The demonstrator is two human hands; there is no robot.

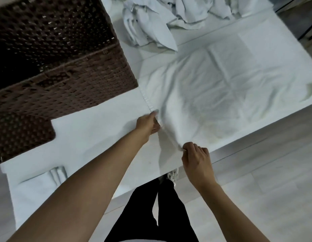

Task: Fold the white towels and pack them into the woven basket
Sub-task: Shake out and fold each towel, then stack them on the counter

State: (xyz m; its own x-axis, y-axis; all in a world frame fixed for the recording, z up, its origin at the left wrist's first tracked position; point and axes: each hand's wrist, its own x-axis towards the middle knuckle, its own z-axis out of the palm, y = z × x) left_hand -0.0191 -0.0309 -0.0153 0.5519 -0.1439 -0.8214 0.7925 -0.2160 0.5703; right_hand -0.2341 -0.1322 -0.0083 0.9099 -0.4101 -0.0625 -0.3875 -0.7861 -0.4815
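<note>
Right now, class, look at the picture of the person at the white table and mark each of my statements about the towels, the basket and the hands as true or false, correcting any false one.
1. Both hands grip the spread white towel. True: the left hand and right hand pinch its near edge.
2. The dark brown woven basket stands right of the towel. False: it stands to the left.
3. A heap of crumpled white towels lies at the table's far side. True.
4. The spread towel is already folded into a small square. False: it lies open, only creased.
</note>
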